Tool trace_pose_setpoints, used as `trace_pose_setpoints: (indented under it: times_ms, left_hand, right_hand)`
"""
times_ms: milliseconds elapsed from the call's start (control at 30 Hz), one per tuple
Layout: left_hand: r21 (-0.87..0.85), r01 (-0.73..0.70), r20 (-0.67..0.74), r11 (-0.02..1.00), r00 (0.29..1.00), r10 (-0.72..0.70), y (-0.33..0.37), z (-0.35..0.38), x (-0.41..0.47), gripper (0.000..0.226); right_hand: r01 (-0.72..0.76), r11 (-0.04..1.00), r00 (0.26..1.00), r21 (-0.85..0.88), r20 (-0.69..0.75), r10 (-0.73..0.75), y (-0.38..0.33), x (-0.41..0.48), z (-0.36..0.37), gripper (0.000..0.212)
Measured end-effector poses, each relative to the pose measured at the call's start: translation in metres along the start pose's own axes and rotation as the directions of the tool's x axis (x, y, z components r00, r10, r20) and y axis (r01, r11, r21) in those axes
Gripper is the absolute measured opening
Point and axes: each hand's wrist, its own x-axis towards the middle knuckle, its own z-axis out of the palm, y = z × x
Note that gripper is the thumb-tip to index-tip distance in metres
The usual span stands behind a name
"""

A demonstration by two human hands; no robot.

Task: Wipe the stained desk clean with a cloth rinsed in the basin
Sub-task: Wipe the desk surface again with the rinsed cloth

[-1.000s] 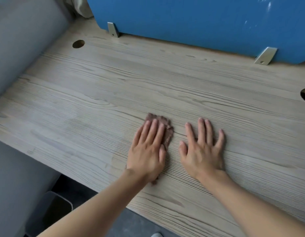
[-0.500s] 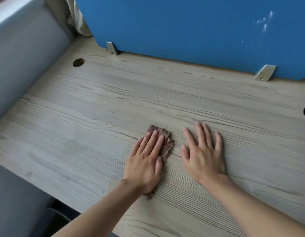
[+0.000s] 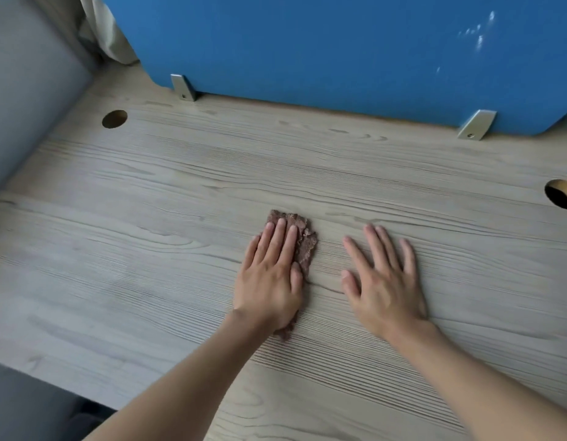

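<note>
We lean over desk (image 3: pixel 148 249), forearms in from near edge. Our left hand (image 3: pixel 269 281) flat, fingers straight and together, pressing brown cloth (image 3: pixel 306 240) onto wood mid-desk; cloth shows past fingertips and under wrist. Our right hand (image 3: pixel 384 288) just beside, palm down, fingers spread, holding nothing. Step, we judge: wiping stroke. No stain plain to us. Next move calls for even pressure, sweep toward cable hole (image 3: pixel 114 119) and blue panel (image 3: pixel 339 58). Basin not in view.
</note>
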Motion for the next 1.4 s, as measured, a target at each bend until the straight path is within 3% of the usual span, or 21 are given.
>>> trace_pose_setpoints:
  times_ms: [100,267,433,633,833,1033,1233,1400]
  left_hand:
    - [-0.010,0.045,-0.003,0.999,0.999,-0.045,0.020,0.003,-0.002,0.068]
    - [-0.004,-0.177,0.048,0.984,0.983,0.177,0.015,0.003,-0.004,0.066]
    - [0.005,0.030,0.005,1.000,1.000,-0.030,0.014,0.000,0.027,0.069]
    - [-0.012,-0.217,0.063,0.976,0.974,0.217,0.019,0.001,0.015,0.066]
    - [0.004,0.015,-0.003,1.000,1.000,-0.015,0.012,-0.001,0.055,0.069]
    - [-0.023,-0.231,0.056,0.973,0.971,0.231,0.022,0.001,0.046,0.066]
    - [-0.008,-0.022,0.008,1.000,1.000,0.022,0.024,0.000,0.078,0.069]
    - [-0.010,-0.234,0.045,0.972,0.971,0.234,0.018,-0.001,0.066,0.066]
  right_hand:
    - [-0.004,1.000,1.000,0.003,-0.003,0.004,0.001,0.001,0.000,0.064]
    - [0.002,1.000,1.000,0.031,-0.019,-0.001,0.001,0.001,-0.002,0.064]
    - [0.001,1.000,0.999,0.029,-0.035,0.001,0.001,0.000,-0.003,0.060]
    - [-0.153,0.983,0.986,0.103,-0.053,0.159,0.005,0.049,-0.010,0.057]
    - [-0.150,0.989,0.988,-0.005,-0.029,0.150,0.006,0.055,0.001,0.063]
    - [-0.157,0.988,0.987,0.002,-0.016,0.157,0.005,0.057,-0.002,0.064]
    - [-0.161,0.987,0.987,-0.006,-0.032,0.161,0.005,0.057,-0.002,0.061]
    - [-0.159,0.986,0.986,0.050,-0.053,0.161,0.020,0.090,-0.011,0.044]
